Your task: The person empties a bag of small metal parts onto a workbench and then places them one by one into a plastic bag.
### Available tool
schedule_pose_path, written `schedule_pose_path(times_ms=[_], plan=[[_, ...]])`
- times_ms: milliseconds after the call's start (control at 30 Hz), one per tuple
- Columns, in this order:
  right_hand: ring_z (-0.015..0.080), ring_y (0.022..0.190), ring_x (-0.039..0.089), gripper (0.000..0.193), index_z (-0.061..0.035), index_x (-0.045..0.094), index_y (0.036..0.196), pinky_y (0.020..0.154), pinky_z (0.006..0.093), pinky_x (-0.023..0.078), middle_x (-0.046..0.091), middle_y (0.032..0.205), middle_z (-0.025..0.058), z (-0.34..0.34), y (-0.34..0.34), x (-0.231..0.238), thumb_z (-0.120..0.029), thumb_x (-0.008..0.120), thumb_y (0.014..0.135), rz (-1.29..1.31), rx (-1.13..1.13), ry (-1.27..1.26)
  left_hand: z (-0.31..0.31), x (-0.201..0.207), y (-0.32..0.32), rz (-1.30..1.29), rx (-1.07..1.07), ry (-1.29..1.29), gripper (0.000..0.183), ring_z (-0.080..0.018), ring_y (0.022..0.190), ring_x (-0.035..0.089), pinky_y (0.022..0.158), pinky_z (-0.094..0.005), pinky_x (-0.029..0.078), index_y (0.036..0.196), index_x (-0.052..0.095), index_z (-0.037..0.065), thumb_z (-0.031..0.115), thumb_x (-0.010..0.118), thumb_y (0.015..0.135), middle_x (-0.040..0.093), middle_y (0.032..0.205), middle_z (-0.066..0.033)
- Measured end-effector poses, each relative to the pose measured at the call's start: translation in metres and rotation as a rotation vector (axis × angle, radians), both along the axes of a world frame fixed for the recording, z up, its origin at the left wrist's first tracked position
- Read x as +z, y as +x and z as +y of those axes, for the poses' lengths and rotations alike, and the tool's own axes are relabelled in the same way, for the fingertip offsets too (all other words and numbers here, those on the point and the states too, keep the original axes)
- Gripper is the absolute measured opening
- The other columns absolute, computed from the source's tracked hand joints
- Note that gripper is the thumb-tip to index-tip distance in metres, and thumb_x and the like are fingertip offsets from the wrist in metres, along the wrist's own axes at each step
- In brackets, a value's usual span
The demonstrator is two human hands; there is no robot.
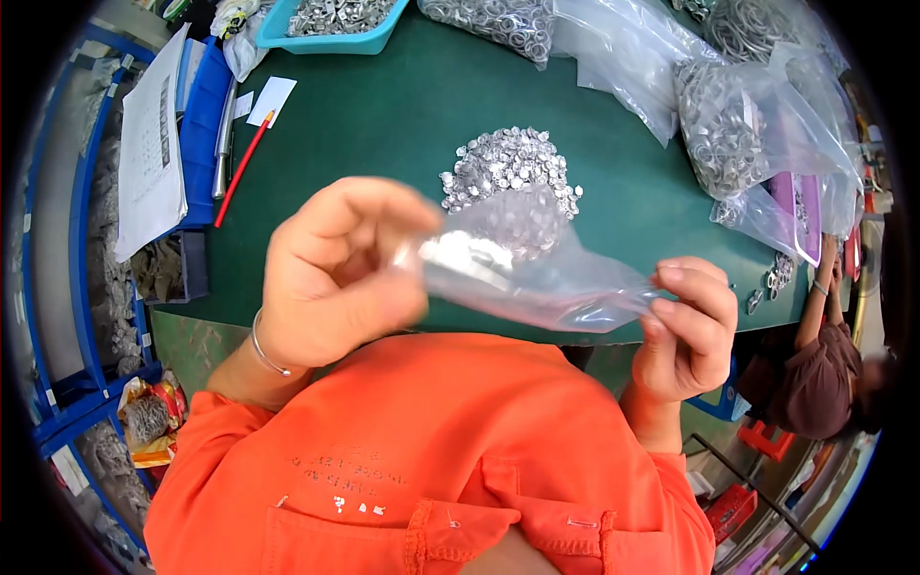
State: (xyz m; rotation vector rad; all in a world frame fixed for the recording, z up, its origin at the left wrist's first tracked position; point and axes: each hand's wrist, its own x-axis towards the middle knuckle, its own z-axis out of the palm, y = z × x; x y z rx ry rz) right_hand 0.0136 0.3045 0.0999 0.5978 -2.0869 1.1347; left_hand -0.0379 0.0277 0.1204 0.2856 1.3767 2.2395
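Note:
A clear plastic bag (pixel 585 287) is stretched between my two hands, above the near edge of the green table. My left hand (pixel 335 264), with a thin bracelet at its wrist, pinches one end; its fingertips are slightly blurred. At the other end, my right hand (pixel 685 326) grips a corner of the bag between thumb and fingers. Just beyond the bag lies a heap of small shiny metal pieces (pixel 513 158). The bag covers the near part of that heap, and the pieces show through the film. Whether anything is inside the bag, I cannot tell.
A turquoise tray (pixel 335 43) of metal parts stands at the far left of the green table (pixel 374 115). Bags of metal rings (pixel 719 134) fill the right side. A red pencil (pixel 244 168) lies near a blue bin (pixel 206 144). Another person (pixel 815 374) sits at right.

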Motion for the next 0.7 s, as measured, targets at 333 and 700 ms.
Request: schedule_pose_path(times_ms=[333, 700], plan=[[0.0285, 0.075, 0.062, 0.012, 0.0007, 0.044, 0.099, 0.070, 0.0360, 0.052, 0.061, 0.082, 0.0215, -0.012, -0.031, -0.007, 0.007, 0.048, 0.089, 0.088, 0.051, -0.257, 0.032, -0.051, -0.026, 0.700, 0.215, -0.546, 0.012, -0.0131, 0.085, 0.052, 0.076, -0.0252, 0.043, 0.083, 0.062, 0.000, 0.004, 0.070, 0.075, 0.055, 0.095, -0.0069], [0.0128, 0.078, 0.061, 0.047, 0.0016, 0.046, 0.119, 0.069, 0.0199, 0.048, 0.065, 0.089, 0.0127, -0.035, -0.086, 0.009, -0.004, 0.071, 0.080, 0.013, 0.194, -0.701, 0.071, -0.033, -0.075, 0.486, 0.266, -0.140, 0.014, -0.0192, 0.089, 0.063, 0.082, -0.0325, 0.050, 0.097, 0.061, -0.001, 0.008, 0.063, 0.086, 0.067, 0.095, -0.0122]])
